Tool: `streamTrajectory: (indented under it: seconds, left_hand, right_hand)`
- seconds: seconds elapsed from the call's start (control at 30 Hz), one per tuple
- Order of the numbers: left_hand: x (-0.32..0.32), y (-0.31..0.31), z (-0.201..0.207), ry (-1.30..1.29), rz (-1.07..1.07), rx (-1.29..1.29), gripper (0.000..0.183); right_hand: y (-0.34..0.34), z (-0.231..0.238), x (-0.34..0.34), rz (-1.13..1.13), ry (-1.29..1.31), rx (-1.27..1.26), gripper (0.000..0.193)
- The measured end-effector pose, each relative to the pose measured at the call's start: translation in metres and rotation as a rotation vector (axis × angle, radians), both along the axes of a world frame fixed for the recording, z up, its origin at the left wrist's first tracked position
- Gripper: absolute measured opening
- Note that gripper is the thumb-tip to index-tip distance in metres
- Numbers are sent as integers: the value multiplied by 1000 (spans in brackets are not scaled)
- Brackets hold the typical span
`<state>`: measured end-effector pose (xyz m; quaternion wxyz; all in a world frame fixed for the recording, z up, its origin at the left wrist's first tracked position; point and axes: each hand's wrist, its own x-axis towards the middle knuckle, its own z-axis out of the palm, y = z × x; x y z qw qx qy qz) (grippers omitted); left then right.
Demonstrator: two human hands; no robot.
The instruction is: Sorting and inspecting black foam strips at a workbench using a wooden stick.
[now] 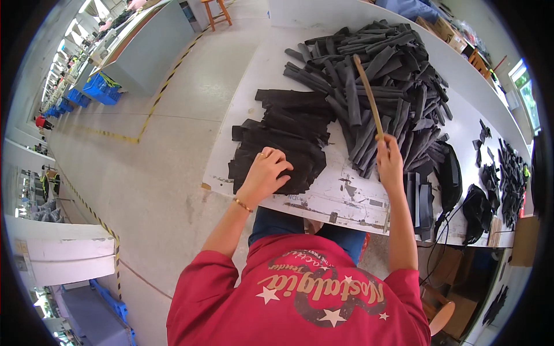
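Note:
My left hand (265,176) rests on a stack of flat black fabric pieces (281,141) at the near left of the white table. Its fingers are loosely bent, with the thumb apart from them, and it holds nothing that I can see. My right hand (390,161) is closed around the lower end of a thin wooden stick (369,95). The stick points away from me and slightly left, over a large heap of dark grey rolled or folded strips (381,69). Whether its far tip touches the heap I cannot tell.
The white table (340,199) has a raised back panel. Right of my right hand lie folded dark strips (418,202), two black cloth-like bundles (449,176) with a cable, and more dark scraps (511,184). A wooden stool (217,12) stands beyond; blue crates (103,88) are far left.

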<state>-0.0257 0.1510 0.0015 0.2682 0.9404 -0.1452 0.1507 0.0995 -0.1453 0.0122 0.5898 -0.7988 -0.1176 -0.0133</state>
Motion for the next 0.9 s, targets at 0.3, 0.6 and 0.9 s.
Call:
streamTrajectory:
  seconds: [0.3, 0.6, 0.9]
  left_hand:
    - [12, 18, 12, -29, 10, -144, 9]
    - [16, 10, 22, -48, -16, -153, 8]
    - [1, -57, 49, -534, 176, -219, 37]
  right_hand:
    - [-72, 11, -85, 334, 118, -335, 17]
    - [-56, 16, -95, 435, 59, -512, 18]
    - [27, -29, -105, 396, 434, 152, 26]
